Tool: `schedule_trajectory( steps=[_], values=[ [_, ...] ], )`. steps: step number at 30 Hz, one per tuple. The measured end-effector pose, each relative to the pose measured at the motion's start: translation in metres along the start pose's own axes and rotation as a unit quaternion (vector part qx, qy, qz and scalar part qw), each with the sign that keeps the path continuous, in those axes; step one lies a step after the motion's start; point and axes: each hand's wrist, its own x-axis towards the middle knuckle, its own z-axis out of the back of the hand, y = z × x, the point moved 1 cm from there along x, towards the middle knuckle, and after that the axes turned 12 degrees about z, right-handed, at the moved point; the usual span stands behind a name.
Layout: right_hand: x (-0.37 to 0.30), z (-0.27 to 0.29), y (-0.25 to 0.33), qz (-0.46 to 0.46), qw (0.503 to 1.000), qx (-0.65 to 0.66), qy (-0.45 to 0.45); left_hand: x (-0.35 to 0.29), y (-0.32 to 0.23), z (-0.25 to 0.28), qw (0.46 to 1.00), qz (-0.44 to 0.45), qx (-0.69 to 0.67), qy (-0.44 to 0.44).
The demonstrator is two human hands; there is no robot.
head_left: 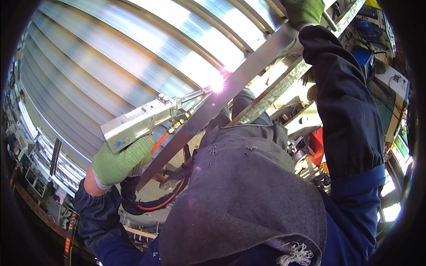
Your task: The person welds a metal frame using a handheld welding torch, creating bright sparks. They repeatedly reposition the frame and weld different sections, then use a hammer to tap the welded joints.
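Note:
My left hand (122, 160), in a pale green knit glove, is wrapped round the handle of a silver handheld welding gun (140, 119). The gun's narrow nozzle points up and to the right. At its tip a bright pinkish-white glare (217, 84) hides the contact spot, where slats meet the grey flat metal bar (262, 57). That bar runs diagonally, bordering a panel of long metal slats (88, 66). My right hand (305, 11), also gloved in green, is at the top edge by the bar's far end. Its fingers are cut off or hidden.
An orange hose (160, 142) with brass fittings runs along the gun, and a black and red cable (166, 201) loops below. A worn support beam (275, 91) lies beyond the bar. My dark apron (248, 177) hangs close by. Tools, a red object (316, 146) and boxed equipment (388, 95) crowd the right.

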Motion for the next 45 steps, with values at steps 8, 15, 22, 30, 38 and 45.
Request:
schedule_trajectory(
  steps=[8,15,22,30,38,45],
  values=[
    [0.0,0.003,0.004,0.049,0.996,-0.069,-0.016,-0.001,0.013,0.004,0.998,-0.004,-0.057,0.031],
    [0.001,0.003,0.007,0.064,0.993,-0.09,-0.037,-0.003,0.022,0.005,0.999,-0.004,-0.04,0.016],
    [0.003,0.003,0.007,-0.025,0.995,-0.091,0.022,-0.009,0.02,0.001,0.999,-0.002,-0.037,0.008],
    [0.001,0.001,-0.003,0.051,0.992,-0.116,0.007,-0.017,0.014,-0.004,0.999,-0.001,0.037,-0.011],
    [0.001,0.003,0.001,0.064,0.992,-0.107,-0.02,-0.021,0.021,-0.007,1.0,-0.002,0.023,-0.009],
    [-0.005,0.004,-0.002,0.092,0.989,-0.109,-0.046,-0.034,0.039,-0.013,0.997,-0.016,-0.038,-0.065]
  ],
)
